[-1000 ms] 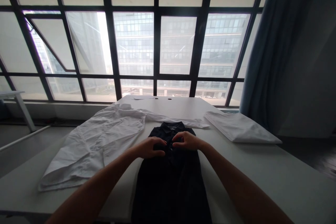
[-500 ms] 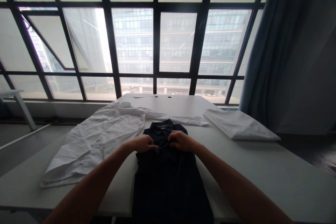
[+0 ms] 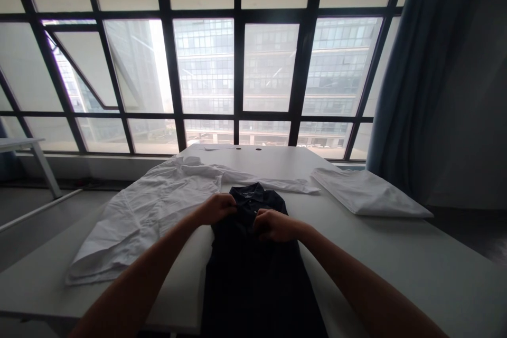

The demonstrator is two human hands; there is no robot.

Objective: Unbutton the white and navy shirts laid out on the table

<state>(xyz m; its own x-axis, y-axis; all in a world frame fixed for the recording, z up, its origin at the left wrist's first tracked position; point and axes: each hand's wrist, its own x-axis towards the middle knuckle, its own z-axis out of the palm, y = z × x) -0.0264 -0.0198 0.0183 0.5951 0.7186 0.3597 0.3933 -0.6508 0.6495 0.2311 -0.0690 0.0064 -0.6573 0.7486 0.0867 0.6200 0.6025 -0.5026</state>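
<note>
A dark collared shirt (image 3: 259, 274) lies lengthwise on the white table, its collar toward the window and its lower part running past the near edge. My left hand (image 3: 217, 208) pinches the cloth at the left shoulder, just beside the collar. Lower on the chest, near the button front, my right hand (image 3: 273, 225) is closed on the fabric, fingers curled under. A small pale button shows between the hands. Folds in the dark cloth are hard to make out.
A crumpled white shirt (image 3: 150, 206) spreads over the left of the table (image 3: 396, 259), one sleeve reaching right behind the dark shirt. A folded white cloth (image 3: 368, 194) lies at the right. Windows stand behind, with a blue curtain (image 3: 407, 90) at right.
My left hand has moved up from the chest to the shoulder beside the collar. My right hand has shifted slightly lower. The view has tilted a little.
</note>
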